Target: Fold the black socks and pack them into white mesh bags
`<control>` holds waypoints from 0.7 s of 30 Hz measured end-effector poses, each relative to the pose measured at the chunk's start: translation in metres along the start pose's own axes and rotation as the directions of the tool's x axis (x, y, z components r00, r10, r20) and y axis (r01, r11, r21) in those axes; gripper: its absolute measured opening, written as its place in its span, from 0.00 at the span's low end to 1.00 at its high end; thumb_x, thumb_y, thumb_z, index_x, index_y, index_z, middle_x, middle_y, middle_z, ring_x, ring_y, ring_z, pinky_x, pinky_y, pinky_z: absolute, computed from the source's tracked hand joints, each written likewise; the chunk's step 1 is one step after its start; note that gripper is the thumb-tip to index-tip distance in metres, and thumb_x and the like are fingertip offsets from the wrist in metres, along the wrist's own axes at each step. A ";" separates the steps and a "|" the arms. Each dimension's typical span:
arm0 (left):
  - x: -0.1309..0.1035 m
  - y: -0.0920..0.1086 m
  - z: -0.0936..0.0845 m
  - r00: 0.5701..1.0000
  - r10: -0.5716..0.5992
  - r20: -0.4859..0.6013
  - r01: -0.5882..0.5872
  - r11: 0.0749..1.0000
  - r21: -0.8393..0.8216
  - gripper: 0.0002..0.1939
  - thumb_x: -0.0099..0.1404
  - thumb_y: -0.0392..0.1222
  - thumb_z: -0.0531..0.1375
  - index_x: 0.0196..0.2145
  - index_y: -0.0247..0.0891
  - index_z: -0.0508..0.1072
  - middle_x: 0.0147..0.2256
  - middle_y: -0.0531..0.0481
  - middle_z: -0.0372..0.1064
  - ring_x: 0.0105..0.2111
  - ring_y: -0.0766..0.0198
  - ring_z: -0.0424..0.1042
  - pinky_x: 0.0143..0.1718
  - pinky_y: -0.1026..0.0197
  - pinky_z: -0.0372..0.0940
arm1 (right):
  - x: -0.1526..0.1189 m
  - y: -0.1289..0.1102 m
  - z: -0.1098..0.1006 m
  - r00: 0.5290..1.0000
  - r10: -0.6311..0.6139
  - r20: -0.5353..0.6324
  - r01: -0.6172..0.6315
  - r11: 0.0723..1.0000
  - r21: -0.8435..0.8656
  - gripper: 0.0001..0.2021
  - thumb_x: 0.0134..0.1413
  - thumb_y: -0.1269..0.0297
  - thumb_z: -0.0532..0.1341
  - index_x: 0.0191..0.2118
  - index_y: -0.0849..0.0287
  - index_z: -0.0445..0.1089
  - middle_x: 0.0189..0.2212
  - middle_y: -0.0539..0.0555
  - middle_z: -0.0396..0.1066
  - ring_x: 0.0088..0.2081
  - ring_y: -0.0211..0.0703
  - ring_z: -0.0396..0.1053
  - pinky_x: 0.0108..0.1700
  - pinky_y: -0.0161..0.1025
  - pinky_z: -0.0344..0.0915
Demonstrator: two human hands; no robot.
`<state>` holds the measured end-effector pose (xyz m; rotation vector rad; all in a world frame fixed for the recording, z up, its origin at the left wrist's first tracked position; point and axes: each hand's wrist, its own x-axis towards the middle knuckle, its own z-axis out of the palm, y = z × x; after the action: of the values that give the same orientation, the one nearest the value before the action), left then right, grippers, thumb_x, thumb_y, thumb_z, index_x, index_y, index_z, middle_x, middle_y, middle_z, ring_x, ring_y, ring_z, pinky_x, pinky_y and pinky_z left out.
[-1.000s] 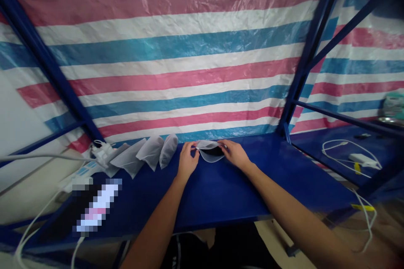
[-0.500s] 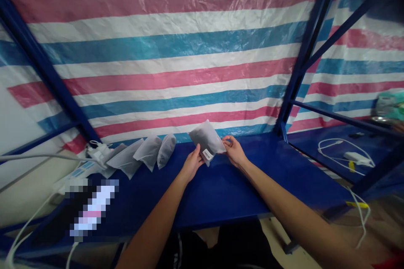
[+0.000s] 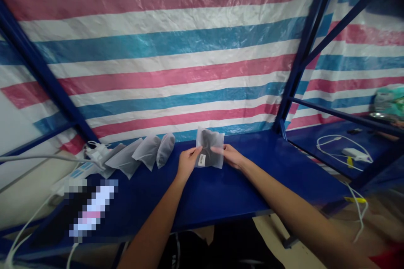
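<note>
Blue tabletop (image 3: 252,193), seen from your seat, L to R: at the L end lie a power strip (image 3: 78,171) w/ white plugs (image 3: 98,151) and, nearer you, a lit, pixelated screen (image 3: 93,208) w/ a white cord at its lower end; nxt, a row of grey translucent pouches (image 3: 147,152), the L ones overlapping, takes up the back L part; then open blue surface runs btwn your forearms to the front edge, & more of it extends R of your R hand, past the R blue post's (image 3: 293,80) foot. The striped sheet (image 3: 173,56) hangs close behind the back edge, so room on that side is tight. The held pouch (image 3: 215,159), dark contents showing thru, is approx. mid-table near the back edge, face twd you, its white label (image 3: 202,160) at lower L. Your L hand (image 3: 188,162): thumb laid on the pouch's face, fingers mostly hidden behind, pinching its L side. Your R hand (image 3: 233,157): fingers touch the R edge; a fingertip shows at the face, in front or behind unclear, so how tightly they close can't be told. L forearm rises fwd & slightly R; R forearm slants fwd & L from lower R; both wrists near-straight, hands level w/ each other.
</note>
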<state>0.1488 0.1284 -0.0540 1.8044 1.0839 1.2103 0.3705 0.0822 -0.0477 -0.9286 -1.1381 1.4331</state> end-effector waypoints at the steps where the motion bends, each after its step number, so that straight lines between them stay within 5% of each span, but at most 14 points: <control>1: 0.003 -0.002 -0.003 1.000 0.012 -0.023 -0.011 0.999 0.035 0.28 0.69 0.66 0.62 0.39 0.36 0.86 0.31 0.51 0.79 0.34 0.55 0.76 0.34 0.62 0.65 | 0.001 0.000 -0.001 1.000 -0.004 0.000 0.004 1.000 0.002 0.18 0.54 0.52 0.76 0.41 0.62 0.80 0.37 0.62 0.82 0.39 0.52 0.81 0.47 0.46 0.79; 6: 0.018 -0.018 -0.026 0.968 -0.022 -0.249 0.068 0.981 0.179 0.27 0.72 0.63 0.57 0.38 0.35 0.83 0.29 0.47 0.78 0.33 0.55 0.76 0.34 0.61 0.67 | 0.008 -0.002 -0.020 0.989 0.068 -0.132 -0.062 0.997 0.051 0.16 0.59 0.53 0.66 0.43 0.62 0.78 0.38 0.63 0.82 0.37 0.52 0.80 0.37 0.43 0.79; 9: 0.020 -0.026 -0.039 0.958 -0.049 -0.282 0.138 0.943 0.302 0.23 0.71 0.56 0.61 0.52 0.35 0.80 0.34 0.44 0.80 0.37 0.50 0.79 0.43 0.56 0.70 | 0.010 -0.007 -0.033 0.972 0.086 -0.218 -0.058 0.990 0.132 0.17 0.60 0.54 0.62 0.47 0.62 0.76 0.41 0.63 0.82 0.39 0.53 0.81 0.39 0.44 0.79; 12: 0.014 -0.030 -0.044 0.987 -0.076 -0.142 0.135 0.873 0.468 0.30 0.67 0.48 0.64 0.64 0.37 0.72 0.36 0.43 0.80 0.40 0.47 0.80 0.50 0.50 0.71 | 0.011 -0.012 -0.042 0.958 0.042 -0.285 0.021 0.977 0.212 0.18 0.60 0.54 0.61 0.50 0.61 0.75 0.43 0.62 0.82 0.41 0.53 0.82 0.42 0.45 0.78; 16: 0.005 -0.028 -0.037 0.997 0.075 0.029 -0.076 0.743 0.665 0.20 0.62 0.39 0.64 0.51 0.39 0.81 0.54 0.34 0.75 0.55 0.40 0.75 0.62 0.42 0.67 | 0.016 -0.007 -0.044 0.965 -0.026 -0.262 0.063 0.989 0.136 0.21 0.63 0.50 0.58 0.51 0.61 0.75 0.43 0.62 0.82 0.42 0.55 0.82 0.44 0.47 0.78; 18: 0.003 -0.024 -0.032 0.971 0.195 0.139 -0.238 0.715 0.657 0.23 0.59 0.35 0.64 0.52 0.40 0.81 0.65 0.36 0.67 0.65 0.38 0.66 0.69 0.39 0.60 | 0.020 0.000 -0.043 0.967 -0.033 -0.253 0.043 0.999 0.034 0.21 0.62 0.49 0.59 0.50 0.60 0.76 0.41 0.60 0.83 0.41 0.55 0.81 0.41 0.46 0.78; 21: 0.001 -0.013 -0.026 0.874 0.230 0.428 -0.446 0.730 0.519 0.24 0.64 0.34 0.60 0.56 0.45 0.80 0.63 0.43 0.71 0.65 0.45 0.67 0.70 0.41 0.60 | 0.025 0.009 -0.042 0.968 -0.070 -0.241 0.037 0.990 -0.137 0.21 0.61 0.47 0.61 0.48 0.58 0.77 0.41 0.56 0.82 0.40 0.53 0.80 0.41 0.43 0.76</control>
<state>0.1212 0.1367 -0.0574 2.7005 1.0242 0.7178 0.4037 0.1137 -0.0664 -1.1260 -1.0720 1.1727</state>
